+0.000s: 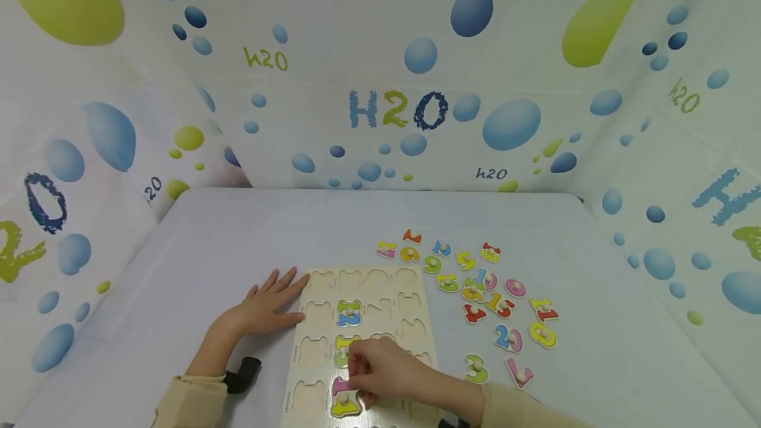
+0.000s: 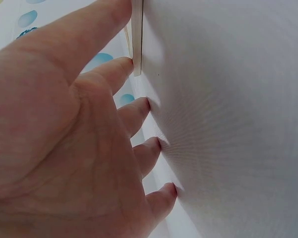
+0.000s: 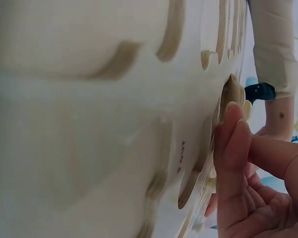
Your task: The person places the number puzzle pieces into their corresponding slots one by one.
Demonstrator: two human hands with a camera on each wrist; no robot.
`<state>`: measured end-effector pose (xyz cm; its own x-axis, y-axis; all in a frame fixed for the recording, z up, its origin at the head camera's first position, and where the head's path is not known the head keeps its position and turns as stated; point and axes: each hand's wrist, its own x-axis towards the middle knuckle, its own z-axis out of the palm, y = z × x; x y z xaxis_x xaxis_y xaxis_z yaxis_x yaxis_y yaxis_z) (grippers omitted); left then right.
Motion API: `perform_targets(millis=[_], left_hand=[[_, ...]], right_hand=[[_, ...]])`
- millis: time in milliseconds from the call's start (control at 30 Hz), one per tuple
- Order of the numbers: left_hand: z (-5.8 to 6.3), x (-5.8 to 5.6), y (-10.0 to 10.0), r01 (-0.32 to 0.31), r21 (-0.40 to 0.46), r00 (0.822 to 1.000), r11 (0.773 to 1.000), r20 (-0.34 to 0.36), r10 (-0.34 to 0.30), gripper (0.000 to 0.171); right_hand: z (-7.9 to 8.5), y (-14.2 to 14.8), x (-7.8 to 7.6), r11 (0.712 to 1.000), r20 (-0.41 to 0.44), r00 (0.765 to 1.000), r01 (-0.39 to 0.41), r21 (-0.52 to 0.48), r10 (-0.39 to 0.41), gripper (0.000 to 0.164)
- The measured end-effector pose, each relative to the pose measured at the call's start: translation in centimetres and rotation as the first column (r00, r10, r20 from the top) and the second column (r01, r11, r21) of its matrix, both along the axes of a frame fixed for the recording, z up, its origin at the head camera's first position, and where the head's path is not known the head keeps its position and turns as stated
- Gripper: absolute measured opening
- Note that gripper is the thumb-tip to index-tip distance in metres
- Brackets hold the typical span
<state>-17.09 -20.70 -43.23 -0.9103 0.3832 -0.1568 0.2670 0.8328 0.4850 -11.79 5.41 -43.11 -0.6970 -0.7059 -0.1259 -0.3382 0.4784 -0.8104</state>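
Observation:
A wooden number puzzle board [image 1: 312,349] lies on the table with recessed slots. My left hand [image 1: 264,308] is spread flat at its left side; in the left wrist view the thumb and index finger [image 2: 120,69] touch the board's edge and the other fingertips rest on the cloth. My right hand [image 1: 389,368] has bent fingers pinching the upper right edge of a pink and yellow number 11 piece [image 1: 341,386], which lies at its slot. A green and yellow two-digit piece [image 1: 340,351], partly covered by the right hand, and a number 12 piece [image 1: 349,313] sit above it.
Loose number pieces lie right of the board, among them a red 4 [image 1: 473,313], a yellow 0 [image 1: 543,335], a green 3 [image 1: 476,369] and a pink and blue 20 [image 1: 508,338]. Some overlap. Patterned cloth walls [image 1: 392,71] surround the table.

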Motion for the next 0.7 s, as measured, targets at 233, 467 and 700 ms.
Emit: perform_targets(millis=[233, 467, 700], left_hand=[[-0.05, -0.01, -0.09, -0.004, 0.004, 1.000, 1.000, 0.009, 0.004, 0.073], [0.18, -0.03, 0.00, 0.001, 0.011, 1.000, 1.000, 0.008, -0.001, 0.073], [0.14, -0.05, -0.11, 0.005, 0.011, 1.000, 1.000, 0.009, -0.005, 0.073]], right_hand=[[0.26, -0.47, -0.25, 0.980, -0.219, 0.971, -0.059, 0.189, 0.101, 0.026], [0.25, -0.58, -0.59, 0.968, -0.224, 0.964, -0.087, 0.235, 0.141, 0.025], [0.75, -0.86, -0.65, 0.957, -0.198, 0.966, -0.112, 0.267, 0.168, 0.024]])
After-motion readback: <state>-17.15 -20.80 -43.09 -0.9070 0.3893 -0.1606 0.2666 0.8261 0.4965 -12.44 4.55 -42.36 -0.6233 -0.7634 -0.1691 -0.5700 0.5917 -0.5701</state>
